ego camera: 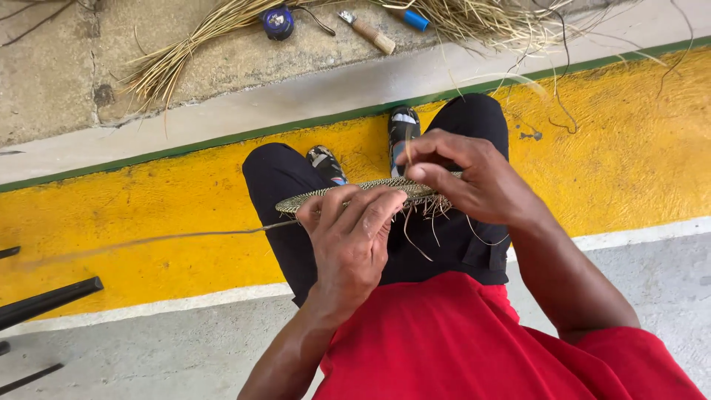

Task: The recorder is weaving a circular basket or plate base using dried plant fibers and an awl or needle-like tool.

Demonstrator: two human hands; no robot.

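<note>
A long fibre strand (148, 239) is drawn out toward 9 o'clock from the woven disc (363, 191), which is held edge-on above the knees. The left hand (354, 237) is clamped over the disc's near rim — fingers curled and pressed together. At 3 o'clock, the right hand (474, 178) is pinched on the far rim. Dry grass bundles (178, 59), a blue tape measure (278, 22) and a wooden-handled tool (368, 32) are seen at 12 o'clock.

You have no packages, signs or screens before you. The only label is a small round blue one on the tape measure (278, 22) lying on the concrete floor (59, 81) ahead.
</note>
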